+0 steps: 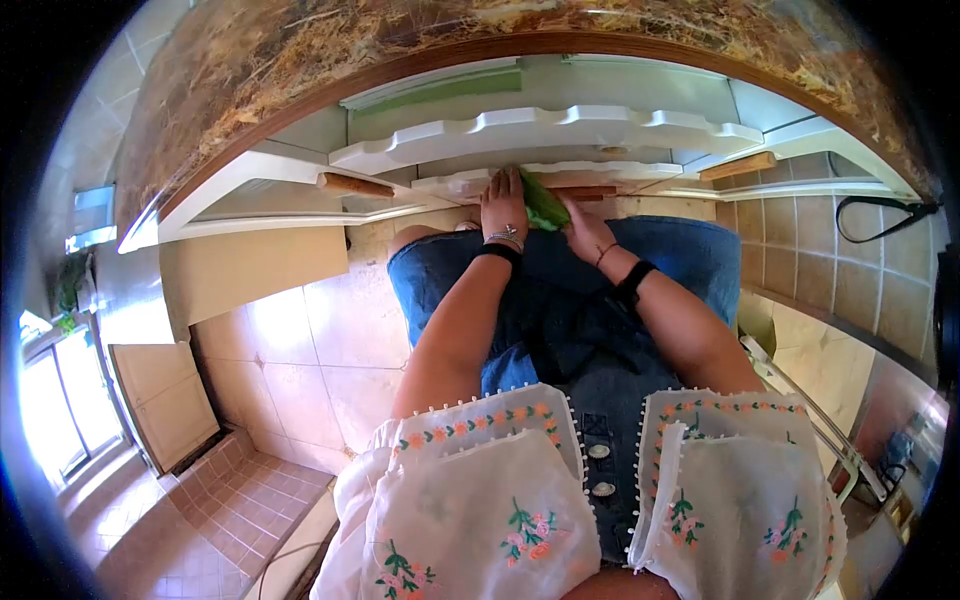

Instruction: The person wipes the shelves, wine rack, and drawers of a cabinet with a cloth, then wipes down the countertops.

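Observation:
A green cloth (543, 205) is between my two hands, low in front of the cabinet. My right hand (586, 228) is closed on its right side, the fingers partly hidden by it. My left hand (504, 206) lies flat with its fingers stretched out against the lower white scalloped panel (450, 186), just left of the cloth. Above it runs a second white scalloped panel (560, 130), apart from both hands. A wooden handle (585, 193) shows behind the cloth, to its right.
A brown marbled countertop (330, 50) overhangs the cabinet. White cabinet doors with wooden handles (355, 186) flank the panels on both sides. A black strap (885, 220) hangs at the right. Metal rails (815, 415) stand by my right side. Pale floor tiles (345, 335) lie to the left.

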Motion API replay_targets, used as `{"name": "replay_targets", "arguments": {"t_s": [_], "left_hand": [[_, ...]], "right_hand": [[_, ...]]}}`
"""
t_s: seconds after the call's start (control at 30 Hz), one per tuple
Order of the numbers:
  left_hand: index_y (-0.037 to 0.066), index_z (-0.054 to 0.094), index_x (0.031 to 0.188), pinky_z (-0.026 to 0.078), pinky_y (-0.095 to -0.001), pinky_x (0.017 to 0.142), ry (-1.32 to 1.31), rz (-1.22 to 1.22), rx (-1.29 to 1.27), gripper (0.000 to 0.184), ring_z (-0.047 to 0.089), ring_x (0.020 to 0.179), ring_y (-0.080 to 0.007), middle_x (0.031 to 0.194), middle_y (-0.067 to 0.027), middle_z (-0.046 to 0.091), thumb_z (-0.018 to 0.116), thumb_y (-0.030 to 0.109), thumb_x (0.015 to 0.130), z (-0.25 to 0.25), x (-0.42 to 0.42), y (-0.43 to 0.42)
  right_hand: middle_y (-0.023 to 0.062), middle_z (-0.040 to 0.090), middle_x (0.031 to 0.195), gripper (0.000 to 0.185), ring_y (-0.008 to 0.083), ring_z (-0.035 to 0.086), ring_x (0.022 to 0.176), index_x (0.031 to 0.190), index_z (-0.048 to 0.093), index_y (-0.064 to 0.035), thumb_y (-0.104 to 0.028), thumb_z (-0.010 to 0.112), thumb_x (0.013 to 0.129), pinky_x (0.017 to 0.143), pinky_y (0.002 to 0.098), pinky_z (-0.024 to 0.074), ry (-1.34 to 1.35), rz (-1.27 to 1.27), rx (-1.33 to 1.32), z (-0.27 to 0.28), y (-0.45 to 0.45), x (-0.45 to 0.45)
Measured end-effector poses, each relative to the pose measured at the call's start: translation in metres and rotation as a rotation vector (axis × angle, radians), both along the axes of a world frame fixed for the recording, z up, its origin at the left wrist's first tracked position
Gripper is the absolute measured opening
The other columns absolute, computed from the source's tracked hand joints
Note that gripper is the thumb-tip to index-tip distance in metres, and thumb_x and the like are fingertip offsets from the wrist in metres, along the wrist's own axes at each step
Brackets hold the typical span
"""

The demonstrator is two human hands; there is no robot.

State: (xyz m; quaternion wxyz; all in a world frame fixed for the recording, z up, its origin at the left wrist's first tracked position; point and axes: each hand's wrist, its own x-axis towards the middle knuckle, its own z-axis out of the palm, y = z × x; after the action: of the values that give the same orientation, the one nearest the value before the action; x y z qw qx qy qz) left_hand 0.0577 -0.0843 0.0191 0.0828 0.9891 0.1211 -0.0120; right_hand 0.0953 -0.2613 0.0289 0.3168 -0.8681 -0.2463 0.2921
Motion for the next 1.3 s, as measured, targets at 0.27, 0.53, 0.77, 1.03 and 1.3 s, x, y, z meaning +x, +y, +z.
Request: {"name": "replay_targets", "arguments": {"t_s": [0.27, 0.53, 0.77, 1.03, 1.3], "left_hand": [[0.01, 0.038, 0.131, 0.046, -0.0406, 0.083, -0.055, -0.084, -0.341, 0.051, 0.055, 0.104, -0.0281, 0.118, -0.0216, 0.052, 0.047, 0.009, 0.081, -0.027, -0.023, -0.075], [0.013, 0.05, 0.12, 0.047, -0.0456, 0.077, 0.073, -0.1, -0.686, 0.039, 0.058, 0.087, -0.038, 0.095, -0.0217, 0.061, 0.05, 0.014, 0.082, 0.013, 0.009, -0.093], [0.005, 0.051, 0.116, 0.044, -0.0421, 0.083, -0.042, 0.077, -0.884, 0.035, 0.054, 0.098, -0.0378, 0.107, -0.0211, 0.057, 0.054, 0.012, 0.082, 0.018, 0.033, -0.108], [0.001, 0.051, 0.115, 0.044, -0.0385, 0.086, 0.046, 0.258, -1.016, 0.035, 0.053, 0.104, -0.0361, 0.111, -0.0224, 0.056, 0.05, 0.011, 0.082, -0.024, 0.023, -0.086], [0.004, 0.053, 0.114, 0.045, -0.0412, 0.082, 0.069, 0.174, -0.954, 0.034, 0.056, 0.098, -0.0385, 0.102, -0.0243, 0.059, 0.048, 0.015, 0.083, 0.001, 0.011, -0.093]], "right_hand": [[0.0202, 0.051, 0.12, 0.047, 0.0342, 0.051, 0.108, 0.126, 0.043, -0.0099, -0.02, 0.055, 0.081, 0.09, 0.0371, 0.0424, -0.018, -0.238, 0.23, -0.013, -0.059, -0.002], [0.0071, 0.056, 0.105, 0.041, 0.0186, 0.054, 0.096, 0.117, 0.051, -0.0061, -0.006, 0.059, 0.077, 0.082, 0.0285, 0.0445, 0.424, -0.907, 0.818, 0.024, -0.126, 0.043], [0.0148, 0.054, 0.116, 0.043, 0.0253, 0.054, 0.104, 0.124, 0.047, -0.0064, -0.014, 0.056, 0.082, 0.087, 0.0315, 0.0442, 0.089, -0.641, 0.667, 0.013, -0.087, 0.08], [0.017, 0.047, 0.126, 0.055, 0.0348, 0.038, 0.118, 0.136, 0.029, -0.0108, -0.019, 0.041, 0.083, 0.091, 0.046, 0.0387, -0.501, 0.003, -0.351, 0.02, 0.012, 0.053], [0.0186, 0.05, 0.113, 0.041, 0.0344, 0.049, 0.107, 0.126, 0.043, -0.0082, -0.014, 0.04, 0.085, 0.081, 0.0425, 0.0468, -0.632, -0.006, -0.382, 0.008, 0.008, 0.066]]}}
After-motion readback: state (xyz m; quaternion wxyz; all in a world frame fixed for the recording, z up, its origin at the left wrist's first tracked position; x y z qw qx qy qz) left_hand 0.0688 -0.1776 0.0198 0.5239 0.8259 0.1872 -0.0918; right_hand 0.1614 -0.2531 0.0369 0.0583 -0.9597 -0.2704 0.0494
